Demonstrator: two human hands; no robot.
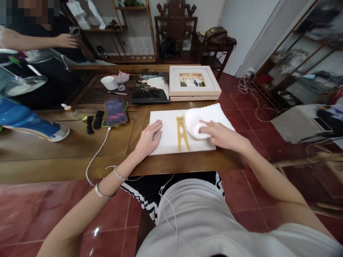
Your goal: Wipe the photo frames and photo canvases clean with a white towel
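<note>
A white board [166, 142] lies flat on the wooden table in front of me. My left hand [150, 137] rests on its left edge, fingers stretched out and holding nothing. On the board's middle is a flat yellow piece [182, 134] with a cat-like head, an oval hole and two long legs. Just to the right of it, a fluffy white cloth [197, 116] is bunched up and spreads toward the board's far right corner. My right hand [222, 135] grips the cloth's near edge, with some fingertips tucked into a fold.
Beyond the board lie a framed photo [197, 92] and a dark photo panel [151, 89]. To the left are a phone [116, 112] on a white cable, a white cup [109, 82], and a blue package [32, 117]. Another person [43, 39] is across the table.
</note>
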